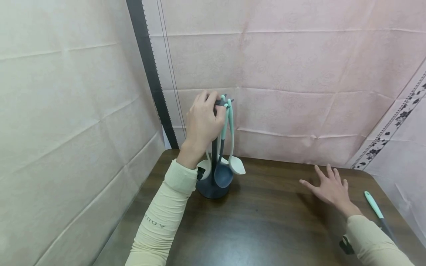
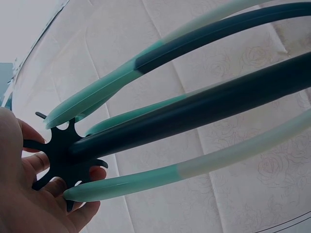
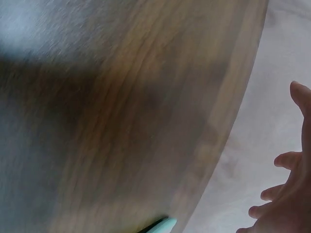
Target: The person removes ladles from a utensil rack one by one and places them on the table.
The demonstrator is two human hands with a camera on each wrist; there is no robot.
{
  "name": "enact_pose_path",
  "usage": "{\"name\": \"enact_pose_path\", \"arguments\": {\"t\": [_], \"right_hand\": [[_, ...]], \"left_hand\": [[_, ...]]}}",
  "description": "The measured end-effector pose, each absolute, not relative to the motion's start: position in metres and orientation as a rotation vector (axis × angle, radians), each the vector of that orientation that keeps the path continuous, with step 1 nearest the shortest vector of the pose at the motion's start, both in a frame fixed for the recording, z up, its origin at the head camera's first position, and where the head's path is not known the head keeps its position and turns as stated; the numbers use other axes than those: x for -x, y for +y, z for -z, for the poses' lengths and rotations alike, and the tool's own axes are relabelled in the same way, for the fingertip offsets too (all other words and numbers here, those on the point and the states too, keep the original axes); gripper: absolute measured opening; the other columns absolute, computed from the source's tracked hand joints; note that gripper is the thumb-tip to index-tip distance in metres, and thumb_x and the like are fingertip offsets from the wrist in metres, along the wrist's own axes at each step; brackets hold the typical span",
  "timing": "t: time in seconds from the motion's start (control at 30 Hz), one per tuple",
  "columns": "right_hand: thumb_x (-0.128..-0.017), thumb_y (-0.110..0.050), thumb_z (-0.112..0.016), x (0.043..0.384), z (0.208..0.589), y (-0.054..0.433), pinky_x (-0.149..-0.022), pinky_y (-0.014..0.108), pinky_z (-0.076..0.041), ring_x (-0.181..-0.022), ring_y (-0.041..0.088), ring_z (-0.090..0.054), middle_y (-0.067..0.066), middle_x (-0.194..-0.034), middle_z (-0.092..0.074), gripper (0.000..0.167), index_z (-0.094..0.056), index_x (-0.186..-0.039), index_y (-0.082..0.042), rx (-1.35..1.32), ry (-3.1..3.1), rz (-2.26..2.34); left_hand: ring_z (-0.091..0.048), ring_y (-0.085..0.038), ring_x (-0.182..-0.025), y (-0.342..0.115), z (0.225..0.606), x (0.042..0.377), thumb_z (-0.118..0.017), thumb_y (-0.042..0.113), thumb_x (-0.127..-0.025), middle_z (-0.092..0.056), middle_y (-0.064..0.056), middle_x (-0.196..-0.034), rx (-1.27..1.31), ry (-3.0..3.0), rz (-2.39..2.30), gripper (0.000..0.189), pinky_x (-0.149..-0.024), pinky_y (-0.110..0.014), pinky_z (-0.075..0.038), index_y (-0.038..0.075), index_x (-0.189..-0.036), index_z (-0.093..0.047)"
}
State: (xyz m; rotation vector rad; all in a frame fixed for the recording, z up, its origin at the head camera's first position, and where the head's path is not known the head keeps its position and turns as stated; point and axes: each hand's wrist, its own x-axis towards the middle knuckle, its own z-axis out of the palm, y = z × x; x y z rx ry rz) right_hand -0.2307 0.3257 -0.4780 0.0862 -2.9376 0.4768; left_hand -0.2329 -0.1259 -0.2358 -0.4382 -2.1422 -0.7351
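A dark utensil stand [image 1: 211,192] with a round base is on the table, and my left hand [image 1: 203,120] grips its top. In the left wrist view, fingers of that hand curl behind the stand's hooked wheel [image 2: 60,158]. Mint-handled utensils hang from the hooks, among them a dark blue ladle [image 1: 223,176] and a white-headed utensil [image 1: 237,165]. Another white head [image 1: 204,168] shows beside my left wrist. My right hand [image 1: 331,190] is over the right part of the table with its fingers spread, holding nothing.
On the table's right side, beyond my right forearm, lies another mint-handled utensil [image 1: 374,205]; my sleeve hides its far end. The brown wooden table [image 1: 266,221] has pale cloth hangings [image 1: 283,66] behind it and along both sides.
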Motion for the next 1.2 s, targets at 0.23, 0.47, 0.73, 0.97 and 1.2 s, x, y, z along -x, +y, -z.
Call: {"name": "enact_pose_path", "arguments": {"t": [0.23,0.47,0.73,0.97,1.2], "right_hand": [[-0.096,-0.077,-0.052,0.232,0.471,0.313,-0.106,0.089,-0.009,-0.151,0.064,-0.007,0.039,-0.168,-0.004,0.104,-0.025,-0.167,-0.006,-0.117,-2.946,-0.476],[-0.095,-0.076,-0.054,0.234,0.463,0.301,-0.106,0.088,-0.009,-0.152,0.063,-0.007,0.038,-0.169,-0.004,0.103,-0.027,-0.167,-0.007,-0.152,-2.928,-0.49],[-0.094,-0.077,-0.055,0.239,0.455,0.287,-0.109,0.087,-0.007,-0.154,0.061,-0.006,0.035,-0.171,-0.006,0.105,-0.024,-0.169,-0.01,-0.17,-2.915,-0.526],[-0.095,-0.077,-0.053,0.241,0.449,0.274,-0.11,0.087,-0.004,-0.155,0.06,-0.004,0.035,-0.17,-0.006,0.105,-0.019,-0.17,-0.013,-0.193,-2.924,-0.562],[-0.095,-0.077,-0.053,0.244,0.445,0.267,-0.111,0.086,-0.004,-0.155,0.059,-0.002,0.034,-0.171,-0.003,0.105,-0.019,-0.17,-0.011,-0.223,-2.926,-0.577]], "left_hand": [[-0.053,-0.019,-0.095,-0.126,0.236,0.235,-0.049,0.022,-0.095,-0.064,-0.002,-0.115,0.433,-2.146,0.746,0.028,-0.074,-0.036,-0.048,0.014,-0.113,-0.07],[-0.053,-0.019,-0.094,-0.126,0.235,0.234,-0.048,0.022,-0.096,-0.064,-0.001,-0.113,0.431,-2.145,0.731,0.028,-0.072,-0.035,-0.048,0.015,-0.113,-0.07],[-0.053,-0.019,-0.094,-0.126,0.236,0.234,-0.048,0.023,-0.096,-0.064,-0.002,-0.113,0.423,-2.155,0.728,0.029,-0.071,-0.036,-0.048,0.015,-0.114,-0.069],[-0.052,-0.019,-0.093,-0.126,0.236,0.234,-0.048,0.023,-0.097,-0.063,-0.002,-0.113,0.427,-2.157,0.73,0.029,-0.07,-0.035,-0.048,0.015,-0.115,-0.07],[-0.053,-0.019,-0.092,-0.126,0.236,0.235,-0.048,0.023,-0.096,-0.064,-0.002,-0.112,0.434,-2.138,0.726,0.029,-0.069,-0.035,-0.048,0.014,-0.113,-0.07]]}}
